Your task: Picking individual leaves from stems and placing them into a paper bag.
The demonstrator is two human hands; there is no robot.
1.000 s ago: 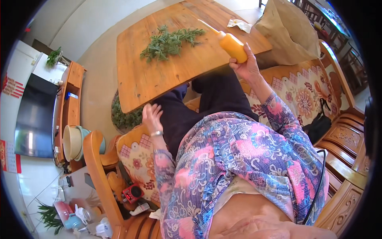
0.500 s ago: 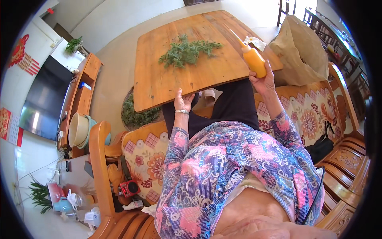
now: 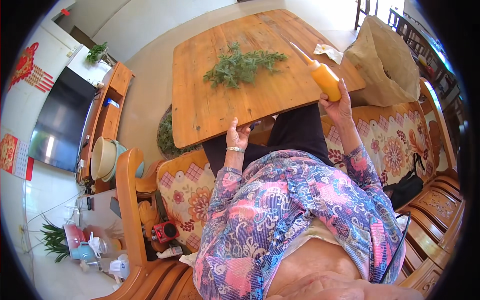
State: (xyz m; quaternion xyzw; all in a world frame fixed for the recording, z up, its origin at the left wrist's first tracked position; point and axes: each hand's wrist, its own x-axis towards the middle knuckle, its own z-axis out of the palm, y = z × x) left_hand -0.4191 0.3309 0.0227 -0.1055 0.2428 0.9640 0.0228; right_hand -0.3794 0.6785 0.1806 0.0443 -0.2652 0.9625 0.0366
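Observation:
An orange squeeze bottle [image 3: 326, 81] with a long pale nozzle is in my right hand [image 3: 338, 106], whose fingers wrap its lower end. The bottle tilts over the right part of the wooden table [image 3: 210, 112], its nozzle pointing to the far left. At the table's near edge, my left hand [image 3: 238, 135] has its thumb raised and its fingers apart, with nothing in it; whether it touches the edge I cannot tell. Green leafy sprigs [image 3: 245, 69] lie in a loose pile on the tabletop, beyond my left hand.
A crumpled white tissue [image 3: 329, 53] lies near the table's right edge. Beside it stands a big brown sack [image 3: 375, 60], open at the top. More greenery [image 3: 168, 135] sits low at the table's left. Along the left are basins [image 3: 103, 159] and a red radio [image 3: 165, 232].
My left hand has come slightly away from the table edge toward me. The whole view has shifted a little, with the bottle still in my right hand.

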